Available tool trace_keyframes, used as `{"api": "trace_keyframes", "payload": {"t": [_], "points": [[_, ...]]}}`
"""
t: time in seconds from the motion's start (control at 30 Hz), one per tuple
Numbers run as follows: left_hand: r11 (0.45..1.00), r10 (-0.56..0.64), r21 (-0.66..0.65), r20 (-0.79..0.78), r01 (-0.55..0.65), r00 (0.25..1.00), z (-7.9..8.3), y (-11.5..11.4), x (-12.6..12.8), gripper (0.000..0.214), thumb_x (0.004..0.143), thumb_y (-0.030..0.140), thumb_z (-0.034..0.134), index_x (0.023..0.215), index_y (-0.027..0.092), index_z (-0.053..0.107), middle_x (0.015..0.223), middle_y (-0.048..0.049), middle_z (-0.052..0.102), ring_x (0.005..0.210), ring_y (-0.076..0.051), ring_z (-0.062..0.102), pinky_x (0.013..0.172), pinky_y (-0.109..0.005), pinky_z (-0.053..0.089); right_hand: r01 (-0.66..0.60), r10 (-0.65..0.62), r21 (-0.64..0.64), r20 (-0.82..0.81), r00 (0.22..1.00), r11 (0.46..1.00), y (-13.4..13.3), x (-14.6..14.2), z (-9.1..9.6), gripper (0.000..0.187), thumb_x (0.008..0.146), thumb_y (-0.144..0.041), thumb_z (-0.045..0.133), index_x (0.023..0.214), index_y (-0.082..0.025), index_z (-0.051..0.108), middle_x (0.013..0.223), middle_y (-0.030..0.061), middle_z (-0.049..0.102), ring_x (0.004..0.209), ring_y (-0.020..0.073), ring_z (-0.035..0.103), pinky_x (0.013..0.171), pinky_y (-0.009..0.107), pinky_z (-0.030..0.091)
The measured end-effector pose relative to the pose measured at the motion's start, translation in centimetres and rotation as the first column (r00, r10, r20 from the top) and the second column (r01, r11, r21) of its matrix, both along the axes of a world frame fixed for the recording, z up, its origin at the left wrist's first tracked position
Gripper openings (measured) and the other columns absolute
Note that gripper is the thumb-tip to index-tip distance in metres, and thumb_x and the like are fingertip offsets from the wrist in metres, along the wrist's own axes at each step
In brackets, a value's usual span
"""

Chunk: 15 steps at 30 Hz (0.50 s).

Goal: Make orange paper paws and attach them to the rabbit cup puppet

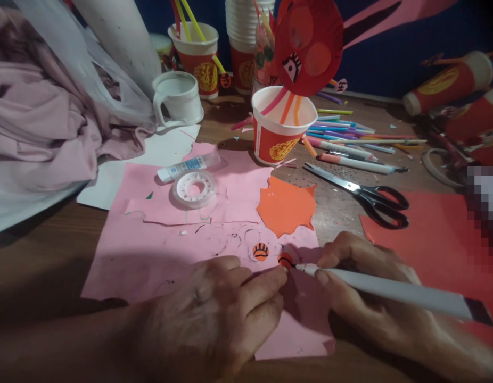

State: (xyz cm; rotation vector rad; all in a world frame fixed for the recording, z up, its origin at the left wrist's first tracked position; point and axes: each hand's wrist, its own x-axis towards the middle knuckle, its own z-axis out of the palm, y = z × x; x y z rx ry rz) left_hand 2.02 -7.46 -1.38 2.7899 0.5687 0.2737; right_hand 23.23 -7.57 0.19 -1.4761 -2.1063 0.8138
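Observation:
My right hand [366, 287] is closed round a white marker pen [394, 291], whose tip touches a small orange paper disc [285, 260]. My left hand [222, 314] lies on the pink paper sheet [150, 250] with fingers together, a fingertip pressing beside that disc. A second orange disc [261, 251] with black lashes drawn on it lies just to the left. A spiky orange paper cut-out [286, 206] rests above them.
Black-handled scissors [366, 194], a tape roll [194, 187], a glue stick [186, 166] and a white mug [178, 98] lie nearby. A paper cup [278, 133] with straws holds a red paper face. Several pens [350, 143], more cups, red paper [430, 239] and pink cloth [42, 117] surround the work.

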Motion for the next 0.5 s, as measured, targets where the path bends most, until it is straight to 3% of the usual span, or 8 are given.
{"api": "trace_keyframes", "payload": {"t": [0.17, 0.3, 0.4, 0.5], "points": [[0.999, -0.035, -0.029, -0.068, 0.033, 0.997, 0.4, 0.11, -0.06, 0.019, 0.076, 0.007, 0.042, 0.087, 0.014, 0.055, 0.106, -0.0079, 0.058, 0.065, -0.015, 0.05, 0.05, -0.029, 0.039, 0.094, -0.092, 0.024, -0.09, 0.992, 0.995, 0.02, 0.19, 0.01, 0.011, 0.077, -0.026, 0.052, 0.067, -0.022, 0.052, 0.052, -0.0039, 0.057, 0.037, 0.0088, 0.049, 0.036, 0.02, 0.038], [0.999, 0.012, 0.047, 0.011, -0.013, 1.0, 0.04, 0.0, -0.08, 0.019, 0.074, 0.008, 0.043, 0.088, 0.013, 0.055, 0.108, -0.0094, 0.059, 0.06, -0.014, 0.049, 0.048, -0.029, 0.039, 0.187, -0.189, -0.024, -0.12, 0.975, 0.982, 0.06, 0.05, -0.41, 0.01, 0.078, -0.03, 0.056, 0.082, -0.021, 0.055, 0.064, 0.0004, 0.064, 0.052, 0.0131, 0.059, 0.045, 0.022, 0.046], [0.996, 0.018, 0.084, 0.052, -0.023, 0.998, -0.27, -0.15, -0.07, 0.022, 0.074, 0.007, 0.042, 0.089, 0.013, 0.057, 0.107, -0.0111, 0.061, 0.061, -0.015, 0.051, 0.049, -0.029, 0.04, 0.126, -0.126, -0.003, -0.123, 0.984, 0.992, 0.21, 0.01, -0.65, 0.013, 0.078, -0.028, 0.057, 0.09, -0.022, 0.055, 0.078, 0.0025, 0.068, 0.066, 0.0152, 0.065, 0.055, 0.023, 0.052], [0.996, 0.027, 0.089, 0.045, -0.031, 0.999, -0.32, -0.27, -0.05, 0.022, 0.075, 0.008, 0.042, 0.091, 0.013, 0.057, 0.109, -0.0112, 0.061, 0.06, -0.015, 0.052, 0.049, -0.029, 0.039, 0.078, -0.076, 0.013, -0.129, 0.989, 0.997, 0.35, -0.03, -0.65, 0.013, 0.078, -0.026, 0.057, 0.09, -0.022, 0.056, 0.082, 0.0027, 0.07, 0.067, 0.0149, 0.067, 0.055, 0.021, 0.054]]}}
